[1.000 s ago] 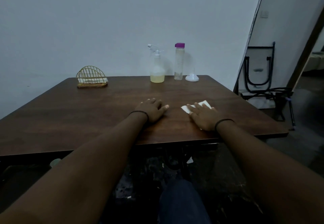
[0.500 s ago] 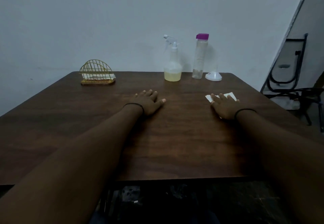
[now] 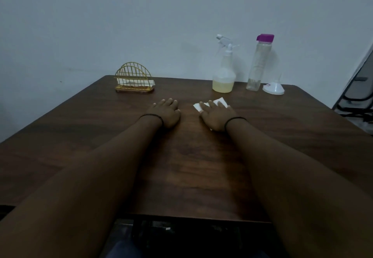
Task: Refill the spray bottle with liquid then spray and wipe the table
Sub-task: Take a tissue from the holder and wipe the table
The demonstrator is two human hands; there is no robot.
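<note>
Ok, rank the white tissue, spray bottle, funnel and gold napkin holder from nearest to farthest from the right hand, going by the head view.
1. White tissue: directly under the right hand.
2. Spray bottle: straight ahead, near the table's far edge.
3. Funnel: far right, beyond the purple-capped bottle.
4. Gold napkin holder: far left, past the left hand.

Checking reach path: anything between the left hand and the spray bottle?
Nothing visible. The left hand lies flat on the table; bare wood runs from it to the spray bottle at the far edge. The napkin holder stands off to the left.
</note>
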